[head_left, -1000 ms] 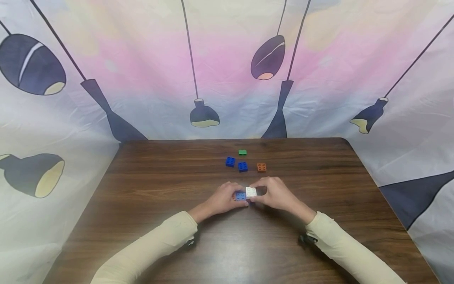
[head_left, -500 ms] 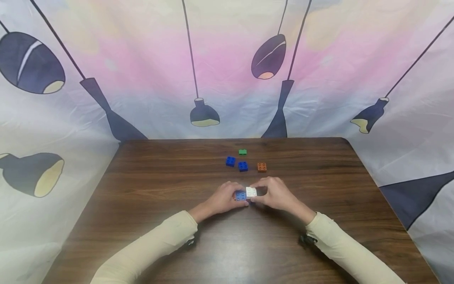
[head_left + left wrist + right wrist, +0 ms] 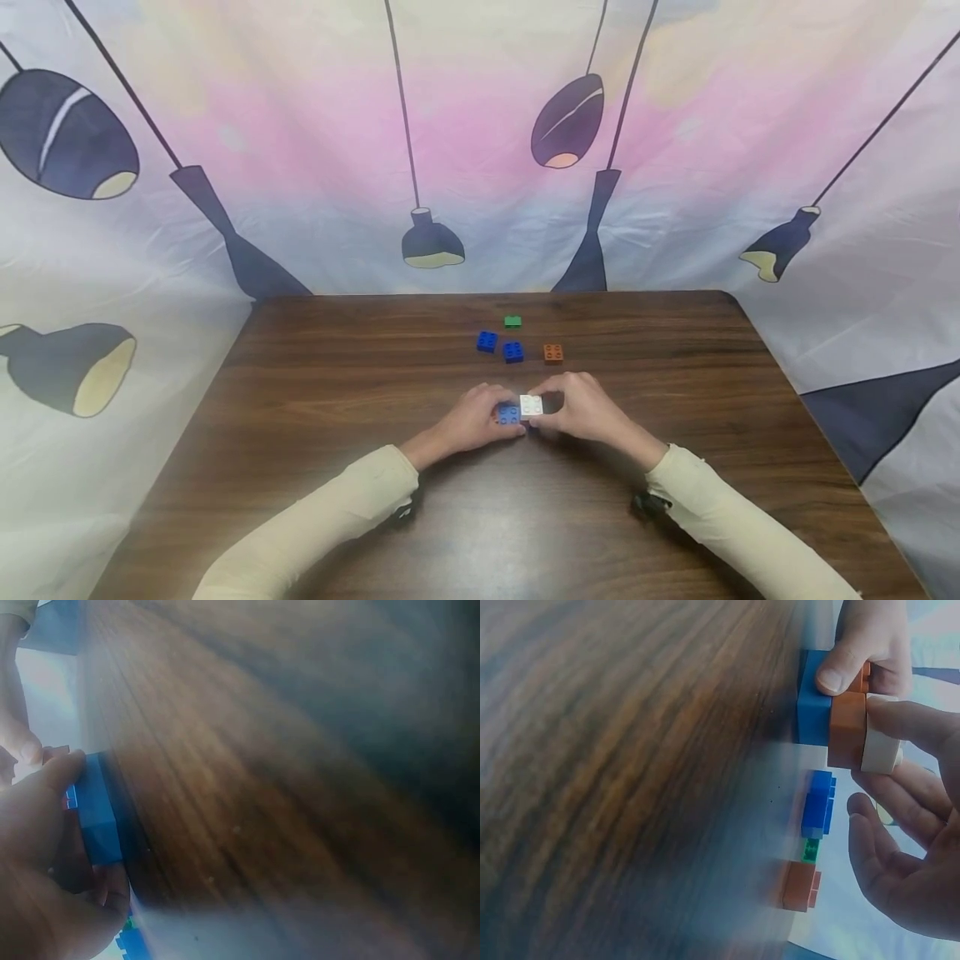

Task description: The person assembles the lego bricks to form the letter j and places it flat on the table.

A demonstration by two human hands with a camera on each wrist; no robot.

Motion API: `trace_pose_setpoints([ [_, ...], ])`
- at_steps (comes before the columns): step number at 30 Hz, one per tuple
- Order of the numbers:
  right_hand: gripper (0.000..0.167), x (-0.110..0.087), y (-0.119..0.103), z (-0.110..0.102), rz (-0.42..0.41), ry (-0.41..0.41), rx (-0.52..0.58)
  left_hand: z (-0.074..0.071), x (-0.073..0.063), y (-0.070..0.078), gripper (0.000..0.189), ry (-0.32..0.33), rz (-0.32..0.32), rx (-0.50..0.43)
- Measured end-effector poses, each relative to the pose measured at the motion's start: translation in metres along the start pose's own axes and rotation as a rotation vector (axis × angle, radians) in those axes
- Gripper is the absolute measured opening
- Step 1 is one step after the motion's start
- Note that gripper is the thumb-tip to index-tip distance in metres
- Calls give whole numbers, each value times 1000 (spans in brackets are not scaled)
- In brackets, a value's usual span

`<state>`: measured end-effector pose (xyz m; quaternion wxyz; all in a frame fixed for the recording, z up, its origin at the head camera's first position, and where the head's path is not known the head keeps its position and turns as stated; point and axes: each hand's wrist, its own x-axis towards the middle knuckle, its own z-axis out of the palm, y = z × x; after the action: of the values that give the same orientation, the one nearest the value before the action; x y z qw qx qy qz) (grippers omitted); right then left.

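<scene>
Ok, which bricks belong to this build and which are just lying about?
In the build:
white brick, in right hand
orange brick beneath it
second orange brick, partly hidden
blue base, in left hand

Seemingly spare:
green brick
left blue brick
right blue brick
loose orange brick

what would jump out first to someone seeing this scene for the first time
Probably the large dark lamp shapes on the pastel backdrop behind and beside the wooden table. Next would likely come the white brick, pinched by the right hand close beside the left hand. Beyond the hands, a green brick, two blue bricks and an orange brick stand out against the dark wood.
</scene>
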<state>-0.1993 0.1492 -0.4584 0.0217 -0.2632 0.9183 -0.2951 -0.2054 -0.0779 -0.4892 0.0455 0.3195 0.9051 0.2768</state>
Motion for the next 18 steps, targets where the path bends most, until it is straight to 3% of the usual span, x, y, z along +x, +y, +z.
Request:
trace_pose_setpoints([
  [18,40,-12,11,-8,34,16,184,1,1,-2,42,-7,0,-2],
])
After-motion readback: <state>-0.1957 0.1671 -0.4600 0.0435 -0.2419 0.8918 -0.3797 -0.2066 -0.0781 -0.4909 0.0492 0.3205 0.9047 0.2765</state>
